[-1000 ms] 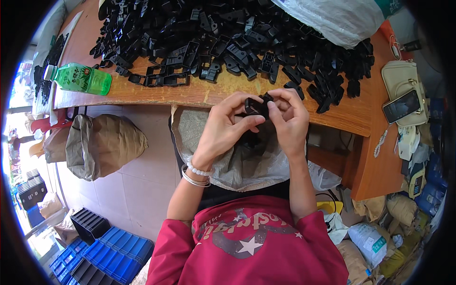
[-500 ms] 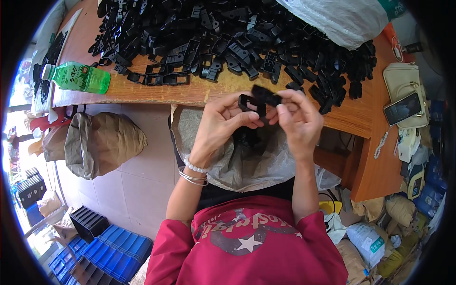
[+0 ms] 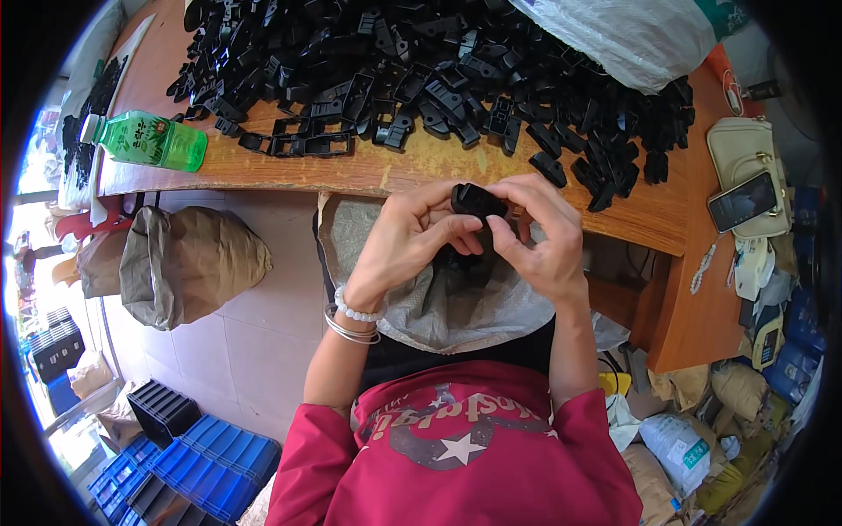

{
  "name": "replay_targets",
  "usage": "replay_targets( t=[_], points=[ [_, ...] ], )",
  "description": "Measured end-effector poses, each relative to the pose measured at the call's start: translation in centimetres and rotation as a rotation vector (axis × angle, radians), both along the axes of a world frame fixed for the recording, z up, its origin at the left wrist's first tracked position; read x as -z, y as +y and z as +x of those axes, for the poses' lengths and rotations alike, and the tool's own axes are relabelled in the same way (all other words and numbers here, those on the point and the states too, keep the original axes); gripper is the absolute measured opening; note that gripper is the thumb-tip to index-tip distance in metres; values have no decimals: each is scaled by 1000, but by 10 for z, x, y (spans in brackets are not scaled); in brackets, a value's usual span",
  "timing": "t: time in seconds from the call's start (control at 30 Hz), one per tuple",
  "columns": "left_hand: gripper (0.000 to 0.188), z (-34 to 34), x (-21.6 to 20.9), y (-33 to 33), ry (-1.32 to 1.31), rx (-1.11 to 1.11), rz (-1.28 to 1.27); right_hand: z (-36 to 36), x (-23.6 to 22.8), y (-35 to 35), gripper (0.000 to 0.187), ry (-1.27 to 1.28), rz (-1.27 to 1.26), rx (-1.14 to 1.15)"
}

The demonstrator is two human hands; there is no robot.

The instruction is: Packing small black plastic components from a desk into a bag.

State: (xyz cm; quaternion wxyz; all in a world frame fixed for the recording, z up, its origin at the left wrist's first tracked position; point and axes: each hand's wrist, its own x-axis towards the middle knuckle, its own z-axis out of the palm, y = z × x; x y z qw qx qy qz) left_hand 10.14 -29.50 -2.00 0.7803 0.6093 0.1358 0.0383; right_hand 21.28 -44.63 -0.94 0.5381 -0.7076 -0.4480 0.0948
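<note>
In the head view, seen from above, a person in a dark red top (image 3: 491,491) is sitting at a wooden table (image 3: 263,175) and working with both hands. Taking the hands as the middle of the clock, the black plastic part (image 3: 479,201) is resting right at that middle, held up between them near the table's front edge.

The left hand (image 3: 412,223) is gripping the part, its thumb pressing along the near side and its fingers curling behind. The right hand (image 3: 544,232) is closing on the part's right end, with thumb below and forefinger above; its other fingers are bending loosely. White beads (image 3: 358,312) and thin bangles (image 3: 351,332) are circling the left wrist.

At six o'clock, just below the hands, a pale woven sack (image 3: 349,232) is lying open over the lap. At twelve, a large heap of black plastic pieces (image 3: 351,53) is covering the table's far side. A white plastic bag (image 3: 631,44) is lying against the heap between one and two. At three, a phone (image 3: 742,202) is leaning on a cream handbag (image 3: 737,145). Between nine and ten, a green bottle (image 3: 153,140) is lying on its side. Between seven and eight, blue crates (image 3: 219,465) are standing on the floor.
</note>
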Motion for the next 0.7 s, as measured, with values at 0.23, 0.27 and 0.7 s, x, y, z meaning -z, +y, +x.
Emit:
replay_targets(
  t=[0.23, 0.27, 0.7],
  points=[
    [25, -4, -5, 0, -5, 70, 100, 14, 8, -8, 18, -157, 27, -82],
    [25, -2, -4, -1, 2, 66, 88, 13, 7, -8, 18, -157, 27, -82],
    [29, -5, -3, 2, -39, 54, 99, 8, 6, -13, 23, -21, -4, -60]
  ],
)
